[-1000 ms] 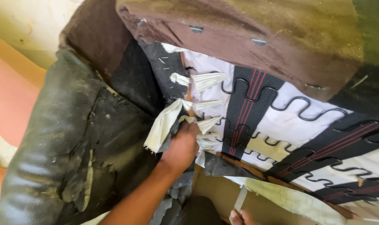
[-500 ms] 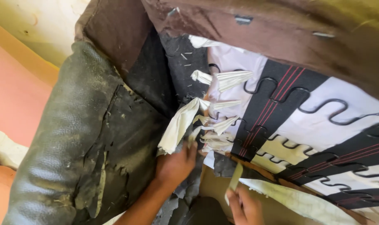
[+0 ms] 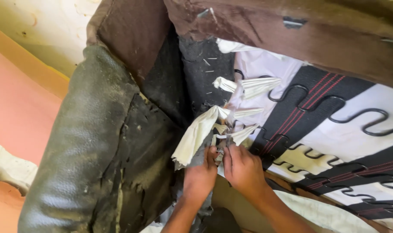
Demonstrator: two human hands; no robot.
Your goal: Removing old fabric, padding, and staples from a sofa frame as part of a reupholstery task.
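Pale yellow wall (image 3: 41,30) and a salmon-pink floor (image 3: 19,116) fill the upper left and left of the frame, behind an upturned sofa. Largest is the cracked black leather arm (image 3: 97,164), running from the centre left down to the bottom edge, its skin split and flaking. Across the top lies the brown fabric edge (image 3: 291,30), with staples showing. Right of centre the underside is bare: black-and-white striped webbing (image 3: 334,125) with red threads, crossed by black zigzag springs (image 3: 360,118). Smaller, at the centre, torn strips of white lining (image 3: 196,136) stand out from the black backing cloth (image 3: 205,73).

Both hands meet just under those strips, at the lower centre. The left hand (image 3: 201,174) comes up from the bottom edge, wrist straight, fingers curled at the root of the white lining; its grip looks closed on the cloth there. The right hand (image 3: 244,170) enters from the lower right, forearm angled up, fingertips pinched beside the left hand's, against the same bunch; what exactly it pinches is too small to tell.

Judging by this, the work goes best with the cloth gripped close to its fastening and pulled along the frame, fingers kept off staple points and spring ends.
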